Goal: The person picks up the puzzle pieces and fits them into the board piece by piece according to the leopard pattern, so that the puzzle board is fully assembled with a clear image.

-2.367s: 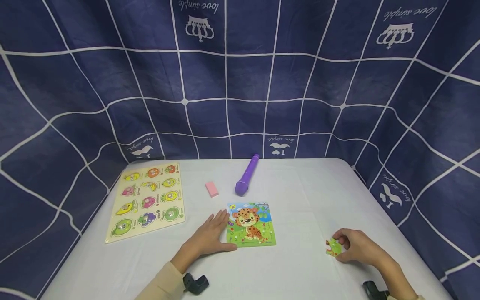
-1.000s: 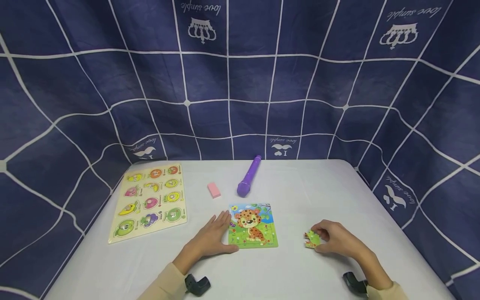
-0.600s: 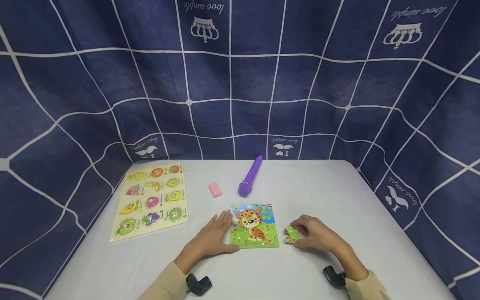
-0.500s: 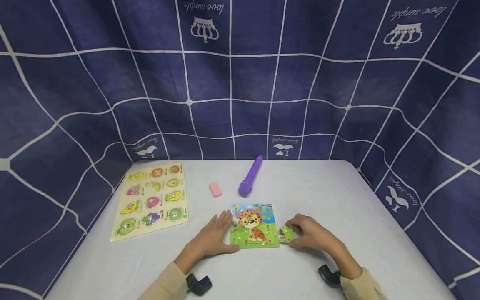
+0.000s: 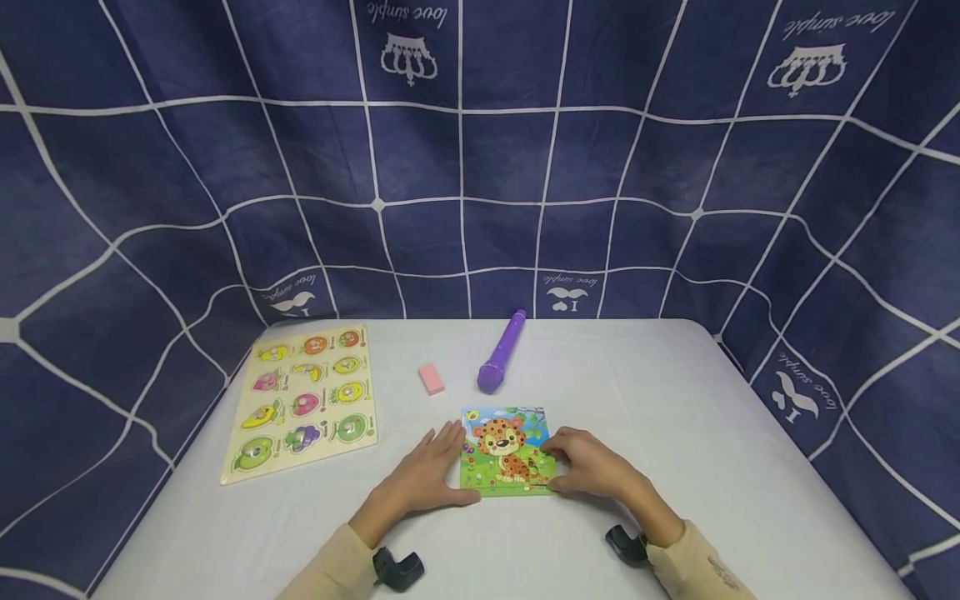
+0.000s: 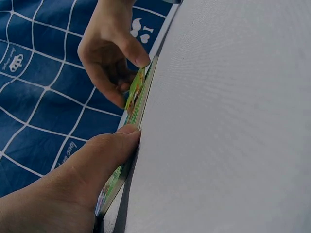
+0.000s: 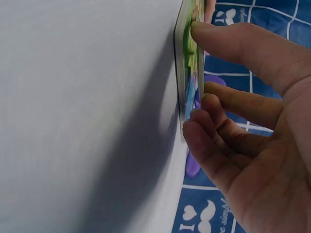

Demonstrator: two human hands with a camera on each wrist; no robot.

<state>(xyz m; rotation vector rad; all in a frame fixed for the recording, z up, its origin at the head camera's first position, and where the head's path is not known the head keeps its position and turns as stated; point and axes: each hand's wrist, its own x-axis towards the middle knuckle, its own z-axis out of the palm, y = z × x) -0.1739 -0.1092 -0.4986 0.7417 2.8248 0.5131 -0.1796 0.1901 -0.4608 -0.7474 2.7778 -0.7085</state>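
A square jigsaw puzzle (image 5: 486, 479) with a cartoon leopard lies flat on the white table. My left hand (image 5: 423, 477) rests along its left side, fingers straight. In the left wrist view its thumb (image 6: 109, 150) touches the puzzle's edge. My right hand (image 5: 592, 464) pinches a green puzzle piece (image 5: 538, 471) between thumb and fingers, over the puzzle's lower right part. The left wrist view has this piece (image 6: 134, 92) tilted, slightly above the board. Its thin edge shows in the right wrist view, beside the puzzle board (image 7: 180, 58).
Behind the puzzle lie a purple toy microphone (image 5: 501, 354) and a pink block (image 5: 431, 379). A wooden fruit puzzle board (image 5: 300, 404) is at the table's left. A dark blue checked cloth (image 5: 495, 167) hangs around the table's back and sides.
My right hand has slid left across the table with the puzzle piece, from the far right to over the leopard puzzle's lower right. My left hand has stayed at the puzzle's left side.
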